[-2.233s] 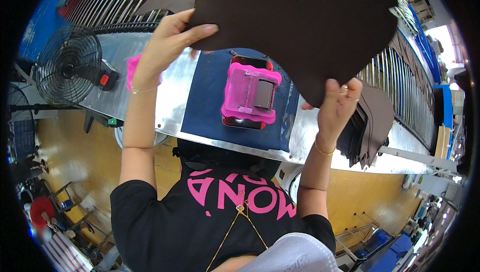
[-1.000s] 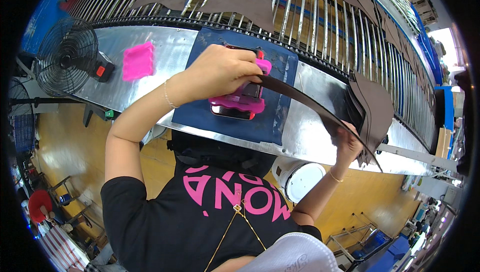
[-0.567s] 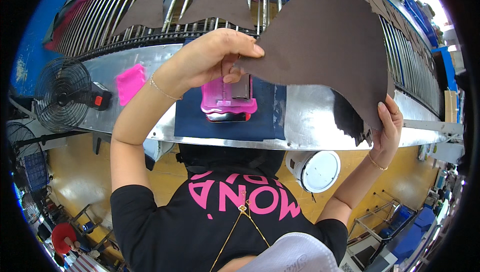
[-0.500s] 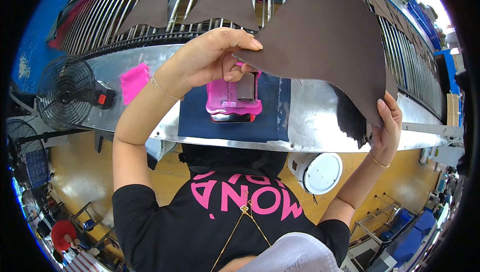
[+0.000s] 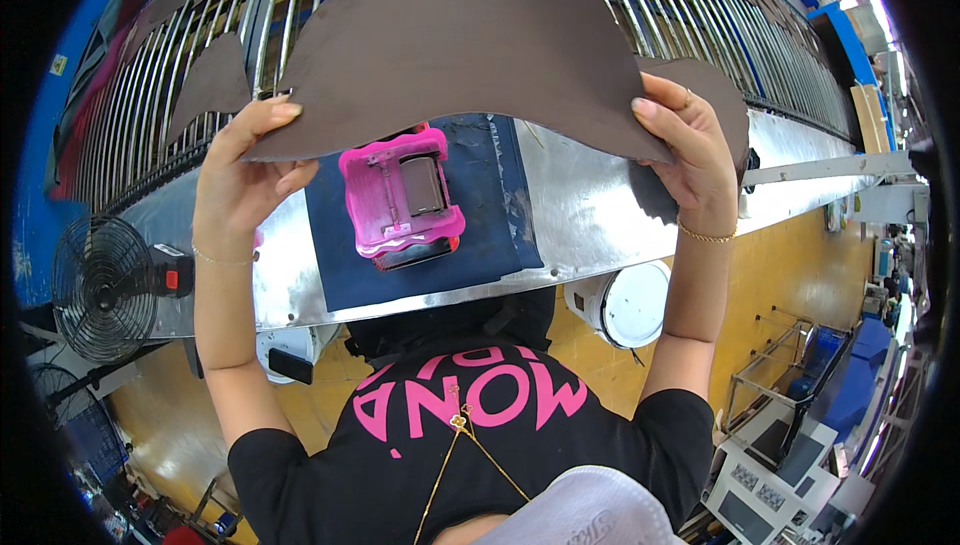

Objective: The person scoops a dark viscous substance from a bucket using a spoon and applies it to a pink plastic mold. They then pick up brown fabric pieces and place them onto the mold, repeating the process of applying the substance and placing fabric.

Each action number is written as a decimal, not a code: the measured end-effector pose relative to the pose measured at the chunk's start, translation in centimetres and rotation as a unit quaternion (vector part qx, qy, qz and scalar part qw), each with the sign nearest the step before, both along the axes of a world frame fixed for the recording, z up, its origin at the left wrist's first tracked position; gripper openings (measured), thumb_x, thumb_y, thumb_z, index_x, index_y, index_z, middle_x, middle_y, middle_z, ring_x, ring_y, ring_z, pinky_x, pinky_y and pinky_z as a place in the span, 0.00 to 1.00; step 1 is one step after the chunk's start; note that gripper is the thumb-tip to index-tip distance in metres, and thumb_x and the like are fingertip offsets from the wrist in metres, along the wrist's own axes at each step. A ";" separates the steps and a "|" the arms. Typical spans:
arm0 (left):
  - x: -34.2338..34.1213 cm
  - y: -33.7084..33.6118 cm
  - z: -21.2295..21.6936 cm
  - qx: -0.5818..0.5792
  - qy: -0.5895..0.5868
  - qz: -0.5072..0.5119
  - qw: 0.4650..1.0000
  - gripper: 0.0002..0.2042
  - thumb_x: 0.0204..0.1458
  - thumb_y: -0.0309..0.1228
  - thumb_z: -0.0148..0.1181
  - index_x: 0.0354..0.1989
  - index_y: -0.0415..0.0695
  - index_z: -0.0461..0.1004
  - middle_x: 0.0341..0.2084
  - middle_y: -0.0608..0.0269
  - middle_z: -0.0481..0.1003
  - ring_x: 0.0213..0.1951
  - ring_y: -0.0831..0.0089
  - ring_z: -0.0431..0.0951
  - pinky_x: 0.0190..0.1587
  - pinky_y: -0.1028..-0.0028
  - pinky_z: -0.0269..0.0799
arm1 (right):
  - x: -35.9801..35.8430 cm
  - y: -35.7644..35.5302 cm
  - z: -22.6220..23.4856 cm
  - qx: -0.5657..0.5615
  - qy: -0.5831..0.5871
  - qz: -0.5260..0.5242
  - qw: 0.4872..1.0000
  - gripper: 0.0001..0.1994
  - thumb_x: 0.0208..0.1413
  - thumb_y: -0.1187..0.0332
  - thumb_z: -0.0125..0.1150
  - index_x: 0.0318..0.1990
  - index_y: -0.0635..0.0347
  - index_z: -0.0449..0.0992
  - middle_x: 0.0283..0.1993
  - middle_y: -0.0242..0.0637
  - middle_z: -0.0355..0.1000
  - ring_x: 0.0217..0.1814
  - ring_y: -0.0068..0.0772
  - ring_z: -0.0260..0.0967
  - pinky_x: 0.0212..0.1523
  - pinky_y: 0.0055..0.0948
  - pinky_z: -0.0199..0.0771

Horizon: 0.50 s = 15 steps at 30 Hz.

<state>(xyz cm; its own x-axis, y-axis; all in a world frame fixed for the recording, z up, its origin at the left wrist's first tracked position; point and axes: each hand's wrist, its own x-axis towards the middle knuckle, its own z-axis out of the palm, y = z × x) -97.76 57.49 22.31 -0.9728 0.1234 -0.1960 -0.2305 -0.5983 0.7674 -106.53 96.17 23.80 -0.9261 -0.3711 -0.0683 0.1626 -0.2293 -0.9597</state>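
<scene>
A large dark-brown leather piece (image 5: 470, 55) with a curved lower edge is held up in front of me. My left hand (image 5: 238, 165) pinches its left corner, thumb on top. At the right corner my right hand (image 5: 692, 145) grips it between thumb and fingers. Below the piece, a pink box-shaped device (image 5: 372, 195) with a dark roller (image 5: 421, 186) lies on a dark blue mat (image 5: 490, 235). The leather's upper end reaches beyond the top of the view.
Past the metal table (image 5: 590, 195) runs a rack of metal rods (image 5: 690, 20) carrying more brown pieces, such as one (image 5: 212, 85) at the left. A black fan (image 5: 105, 275) stands at the left. A white bucket (image 5: 635, 303) is below the table edge.
The leather piece has swung left and now spans between my hands. My left hand has moved left and down, my right hand left and up. The view has shifted too.
</scene>
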 end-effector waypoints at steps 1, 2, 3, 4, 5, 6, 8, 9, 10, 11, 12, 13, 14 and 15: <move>0.1 -0.3 0.0 -0.005 0.011 -0.016 1.000 0.06 0.53 0.29 0.55 0.32 0.39 0.75 0.26 0.59 0.73 0.21 0.74 0.68 0.17 0.76 0.56 | -0.1 -0.3 0.1 -0.002 -0.003 0.014 1.000 0.14 0.53 0.76 0.62 0.47 0.68 0.75 0.36 0.42 0.77 0.31 0.25 0.77 0.27 0.20 0.80; 0.2 -0.6 0.2 -0.009 0.022 -0.030 0.999 0.06 0.53 0.29 0.55 0.31 0.39 0.74 0.26 0.59 0.73 0.20 0.75 0.67 0.17 0.76 0.56 | -0.3 -0.6 0.2 -0.003 -0.006 0.029 1.000 0.14 0.53 0.76 0.62 0.47 0.68 0.75 0.36 0.41 0.78 0.31 0.24 0.77 0.28 0.20 0.80; 0.6 -1.0 0.5 -0.016 0.031 -0.040 0.999 0.06 0.53 0.29 0.55 0.31 0.39 0.74 0.25 0.59 0.73 0.20 0.75 0.67 0.16 0.75 0.56 | -0.4 -1.1 0.1 -0.007 -0.010 0.048 0.999 0.14 0.53 0.76 0.62 0.48 0.68 0.75 0.37 0.41 0.78 0.31 0.24 0.77 0.30 0.21 0.80; 0.8 -1.7 0.7 -0.072 0.035 -0.033 0.996 0.06 0.53 0.29 0.54 0.31 0.38 0.73 0.27 0.59 0.73 0.19 0.77 0.67 0.17 0.78 0.57 | -0.4 -1.7 0.0 0.006 0.000 0.030 1.000 0.14 0.53 0.75 0.63 0.48 0.68 0.75 0.36 0.40 0.78 0.32 0.23 0.76 0.32 0.20 0.79; 1.0 -2.4 0.8 -0.128 0.038 -0.024 0.991 0.07 0.54 0.29 0.54 0.30 0.38 0.72 0.29 0.59 0.73 0.19 0.78 0.66 0.18 0.80 0.58 | -0.2 -2.3 0.0 0.019 0.010 0.013 1.000 0.15 0.53 0.75 0.63 0.48 0.68 0.74 0.36 0.38 0.78 0.33 0.22 0.76 0.33 0.20 0.78; 1.3 -3.0 1.0 -0.183 0.039 -0.015 0.982 0.07 0.54 0.29 0.54 0.30 0.37 0.71 0.31 0.60 0.73 0.18 0.80 0.65 0.19 0.82 0.58 | 0.1 -2.9 0.0 0.033 0.021 -0.003 0.999 0.15 0.53 0.74 0.64 0.49 0.68 0.74 0.36 0.37 0.78 0.34 0.21 0.75 0.35 0.20 0.77; 2.3 -3.3 1.4 -0.400 0.155 0.093 0.899 0.08 0.55 0.29 0.56 0.30 0.34 0.74 0.33 0.61 0.73 0.27 0.79 0.68 0.25 0.82 0.61 | 0.4 -4.3 -0.6 0.101 0.110 0.041 0.988 0.16 0.53 0.73 0.65 0.48 0.68 0.74 0.34 0.34 0.77 0.34 0.19 0.73 0.37 0.19 0.74; 2.8 -3.5 1.5 -0.498 0.207 0.139 0.830 0.09 0.55 0.28 0.57 0.30 0.33 0.75 0.34 0.61 0.72 0.31 0.79 0.70 0.28 0.82 0.63 | 0.7 -4.9 -1.1 0.135 0.157 0.060 0.976 0.16 0.53 0.72 0.66 0.48 0.67 0.74 0.34 0.32 0.77 0.35 0.18 0.73 0.38 0.19 0.73; 3.8 -4.5 2.5 -0.552 0.186 0.122 0.804 0.10 0.54 0.29 0.60 0.31 0.32 0.75 0.37 0.63 0.71 0.36 0.80 0.69 0.34 0.83 0.63 | 1.0 -5.7 -1.8 0.175 0.203 0.058 0.962 0.15 0.52 0.71 0.67 0.45 0.67 0.74 0.31 0.30 0.76 0.33 0.16 0.71 0.36 0.17 0.71; 4.6 -5.1 2.5 -0.596 0.198 0.154 0.763 0.10 0.54 0.29 0.60 0.31 0.32 0.75 0.36 0.64 0.71 0.36 0.80 0.69 0.33 0.83 0.63 | 1.1 -6.7 -2.7 0.215 0.280 0.066 0.933 0.13 0.51 0.72 0.67 0.42 0.66 0.74 0.30 0.32 0.75 0.32 0.17 0.71 0.34 0.17 0.70; 5.3 -5.7 2.6 -0.639 0.207 0.185 0.717 0.10 0.54 0.29 0.61 0.32 0.32 0.75 0.36 0.64 0.71 0.36 0.81 0.69 0.33 0.82 0.63 | 1.3 -8.1 -3.4 0.207 0.303 0.068 0.928 0.12 0.50 0.72 0.67 0.40 0.66 0.74 0.28 0.34 0.75 0.30 0.20 0.71 0.34 0.19 0.70; 5.8 -6.3 2.4 -0.677 0.217 0.213 0.671 0.10 0.53 0.29 0.61 0.32 0.32 0.75 0.35 0.64 0.71 0.36 0.81 0.69 0.32 0.82 0.63 | 1.6 -9.5 -4.0 0.203 0.325 0.067 0.921 0.12 0.49 0.72 0.68 0.39 0.65 0.73 0.27 0.35 0.74 0.28 0.23 0.70 0.33 0.21 0.70; 6.4 -7.1 2.2 -0.677 0.216 0.233 0.664 0.08 0.53 0.27 0.62 0.35 0.32 0.75 0.33 0.65 0.71 0.32 0.82 0.68 0.30 0.83 0.61 | 1.8 -10.6 -4.7 0.219 0.385 0.058 0.895 0.11 0.48 0.73 0.68 0.37 0.65 0.74 0.26 0.37 0.74 0.26 0.27 0.69 0.33 0.24 0.70; 7.4 -7.8 2.2 -0.681 0.207 0.251 0.656 0.08 0.52 0.25 0.61 0.36 0.32 0.75 0.32 0.65 0.71 0.31 0.82 0.68 0.30 0.83 0.61 | 2.0 -11.8 -5.1 0.230 0.444 0.048 0.865 0.10 0.46 0.73 0.68 0.36 0.64 0.74 0.25 0.38 0.73 0.24 0.32 0.68 0.33 0.27 0.69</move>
